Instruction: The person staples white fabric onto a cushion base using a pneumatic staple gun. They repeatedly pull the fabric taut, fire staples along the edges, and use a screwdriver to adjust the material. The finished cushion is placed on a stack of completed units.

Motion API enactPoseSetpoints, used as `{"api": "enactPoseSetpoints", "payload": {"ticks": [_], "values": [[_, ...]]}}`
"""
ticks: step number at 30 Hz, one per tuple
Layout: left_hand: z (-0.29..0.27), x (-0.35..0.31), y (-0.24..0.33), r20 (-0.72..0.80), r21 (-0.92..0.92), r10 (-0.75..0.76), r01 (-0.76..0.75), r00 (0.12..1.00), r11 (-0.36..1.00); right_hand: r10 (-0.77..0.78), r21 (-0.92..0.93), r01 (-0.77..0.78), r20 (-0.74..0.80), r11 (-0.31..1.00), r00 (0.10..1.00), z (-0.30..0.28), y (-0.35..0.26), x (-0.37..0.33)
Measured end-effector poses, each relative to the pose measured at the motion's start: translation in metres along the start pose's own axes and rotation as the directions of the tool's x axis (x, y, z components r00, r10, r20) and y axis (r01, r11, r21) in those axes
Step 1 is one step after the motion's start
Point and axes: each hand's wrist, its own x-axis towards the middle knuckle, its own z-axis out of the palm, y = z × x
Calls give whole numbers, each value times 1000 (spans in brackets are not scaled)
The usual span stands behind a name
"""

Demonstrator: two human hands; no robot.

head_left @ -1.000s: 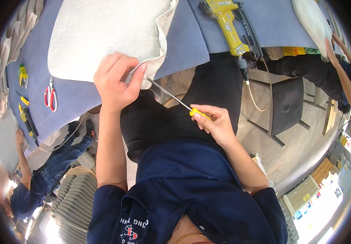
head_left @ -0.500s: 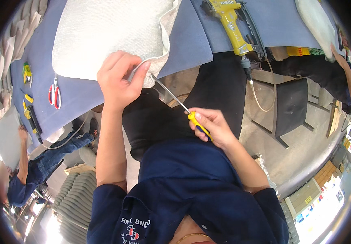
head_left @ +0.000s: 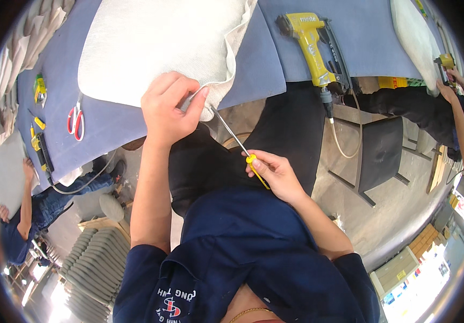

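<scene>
A cream fabric-covered cushion panel [head_left: 151,48] lies on the blue-grey table, its near right corner jutting past the table's edge. My left hand [head_left: 172,107] pinches the loose fabric edge at that corner between thumb and fingers. My right hand [head_left: 275,175] is closed round the yellow handle of a screwdriver [head_left: 234,137]. Its metal shaft slants up and left, with the tip at the fabric corner just beside my left thumb. Whether the tip is under the fabric I cannot tell.
A yellow staple gun [head_left: 311,43] with an air hose lies at the right on the blue-grey table [head_left: 113,129]. Red-handled scissors [head_left: 76,121] and small yellow tools lie at the left. Two people work at either side. Stacked grey cushions [head_left: 94,264] and a dark chair frame [head_left: 380,153] stand on the floor.
The panel and both hands sit slightly further right and lower in view, as does most of the table. The screwdriver has turned in my right hand, its tip still at the corner.
</scene>
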Motion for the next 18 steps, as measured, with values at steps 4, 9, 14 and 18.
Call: {"api": "enactPoseSetpoints", "payload": {"ticks": [4, 9, 14, 18], "values": [[0, 0, 0, -9, -5, 9, -9, 1000, 1000, 100, 267, -182, 293, 946, 951, -1, 1, 12], [1, 1, 0, -10, 1, 23, -23, 1000, 1000, 149, 428, -331, 404, 841, 903, -6, 2, 24], [-1, 3, 1, -16, 15, 33, -32, 999, 999, 34, 244, -83, 200, 966, 979, 5, 14, 33], [-1, 2, 4, 13, 20, -13, 13, 1000, 1000, 50, 409, -178, 305, 895, 951, 4, 12, 40]]}}
